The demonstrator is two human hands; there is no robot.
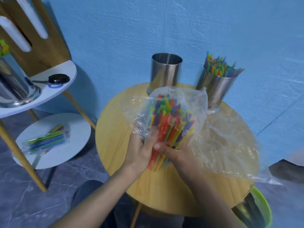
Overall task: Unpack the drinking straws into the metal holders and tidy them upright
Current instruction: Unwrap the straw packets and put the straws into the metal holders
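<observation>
Over wooden table, left hand and right hand grip the straws, forearms converging.

Both hands meet over a round pale wooden table: the left hand and the right hand grip the lower part of a thick bundle of multicoloured plastic drinking straws. Its upper ends sit inside a crumpled clear plastic bag — the loose film trails over the table to the right. Two shiny cylindrical metal holders stand at the table's far edge. The left holder shows bare steel inside; the right holder is packed with upright coloured straws. On a white lower shelf to the left lies a clear packet of straws.
</observation>
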